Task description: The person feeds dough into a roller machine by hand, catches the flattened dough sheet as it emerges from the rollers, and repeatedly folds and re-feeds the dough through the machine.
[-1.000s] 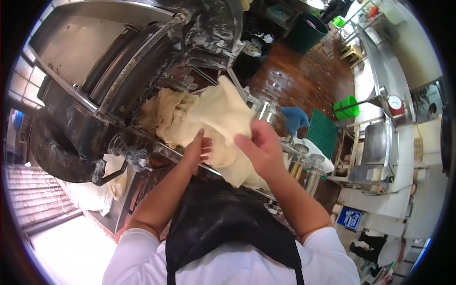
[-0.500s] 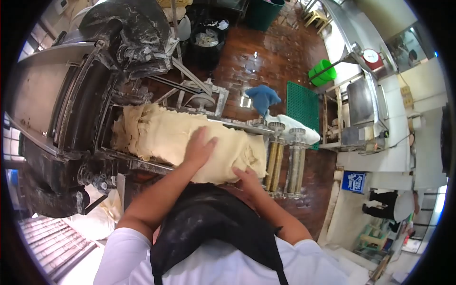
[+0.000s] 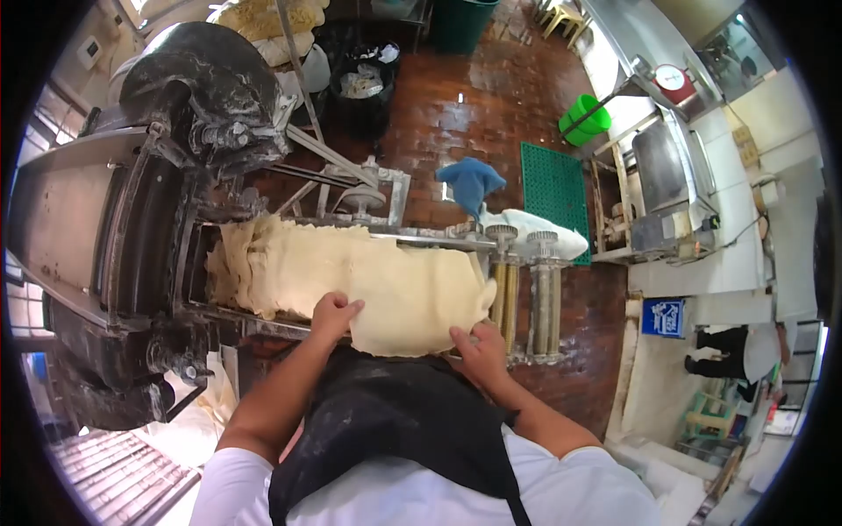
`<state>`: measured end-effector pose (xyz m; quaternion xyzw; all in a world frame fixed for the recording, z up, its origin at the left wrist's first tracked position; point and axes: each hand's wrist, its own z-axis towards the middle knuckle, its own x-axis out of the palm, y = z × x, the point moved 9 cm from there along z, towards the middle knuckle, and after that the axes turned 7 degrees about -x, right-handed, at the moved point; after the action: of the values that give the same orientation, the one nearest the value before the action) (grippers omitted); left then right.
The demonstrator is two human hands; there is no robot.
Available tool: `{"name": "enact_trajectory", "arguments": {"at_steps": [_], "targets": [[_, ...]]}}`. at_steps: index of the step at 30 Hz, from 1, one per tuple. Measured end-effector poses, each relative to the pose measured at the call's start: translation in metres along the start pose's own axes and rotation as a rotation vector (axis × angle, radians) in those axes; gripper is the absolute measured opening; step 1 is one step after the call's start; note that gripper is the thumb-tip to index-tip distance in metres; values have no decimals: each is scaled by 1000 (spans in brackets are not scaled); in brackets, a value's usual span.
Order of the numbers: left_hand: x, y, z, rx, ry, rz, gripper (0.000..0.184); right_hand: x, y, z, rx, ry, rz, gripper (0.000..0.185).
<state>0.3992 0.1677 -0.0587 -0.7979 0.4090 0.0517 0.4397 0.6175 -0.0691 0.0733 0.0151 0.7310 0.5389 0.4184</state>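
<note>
A thick, layered sheet of pale dough (image 3: 412, 289) lies along the conveyor bed in front of me, its near edge hanging toward my apron. My left hand (image 3: 336, 317) is closed at the near edge, thumb and fingers pinching the dough. At the near right corner, my right hand (image 3: 482, 351) grips the dough edge between thumb and curled fingers. Ragged, crumpled layers show at the dough's left end, close to the big dark roller machine (image 3: 145, 206).
Two ridged metal rollers (image 3: 545, 302) stand right of the dough. Beyond the bed are a blue cloth (image 3: 472, 182), a green mat (image 3: 554, 197) and green buckets (image 3: 585, 119). A belt pulley (image 3: 361, 200) sits behind the bed. Another person (image 3: 745, 351) is at far right.
My left hand has moved from lying flat on top of the dough to its near edge. The crumpled right part is now spread smoother, and my right hand has shifted slightly right and nearer.
</note>
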Motion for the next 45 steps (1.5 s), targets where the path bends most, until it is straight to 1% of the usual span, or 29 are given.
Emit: {"name": "enact_trajectory", "arguments": {"at_steps": [2,3,5,6,9,12,14,15,16,18,21,24,27,30,33,36,39,42,45], "targets": [[5,-5,2,-10,8,25,37,-23,39,19,-120,-140,31,23],[8,-3,0,-22,14,43,36,-33,45,19,-145,-180,28,22],[13,-11,-6,20,14,-34,36,-56,45,16,-193,-259,14,21],[16,-17,-8,45,13,-76,37,-63,44,8,-230,-303,-69,24],[20,-15,-10,46,-93,-83,39,-17,-76,-46,382,-46,62,31],[16,-28,-19,94,-140,-31,45,35,-125,-62,364,464,-90,36],[21,-22,-15,59,-46,37,50,0,-100,-21,441,328,-257,35],[25,-20,-14,43,0,71,52,-13,-96,-1,378,181,-211,33],[26,-21,-16,24,19,70,50,-28,-94,18,305,29,-166,30],[25,-29,-19,-10,51,68,46,-28,-118,52,95,-77,-301,37],[27,-47,-27,39,111,35,43,-10,-153,84,310,47,-430,52],[35,-49,-21,199,69,199,41,15,-163,94,433,88,-360,66],[41,-40,-24,151,85,-34,43,18,-168,88,548,82,-359,75],[33,-27,-24,-47,72,-71,44,15,-145,97,447,119,-590,78],[41,-40,-38,-83,295,-306,47,19,-137,104,307,47,-621,76],[40,-35,-29,-12,202,-163,48,15,-142,103,484,131,-514,78],[37,-36,-31,-29,180,-125,45,14,-168,101,626,164,-431,78],[36,-23,-21,40,129,18,42,10,-176,109,564,304,-396,69],[40,-10,-12,49,115,-65,39,15,-158,109,374,229,-481,54]]}}
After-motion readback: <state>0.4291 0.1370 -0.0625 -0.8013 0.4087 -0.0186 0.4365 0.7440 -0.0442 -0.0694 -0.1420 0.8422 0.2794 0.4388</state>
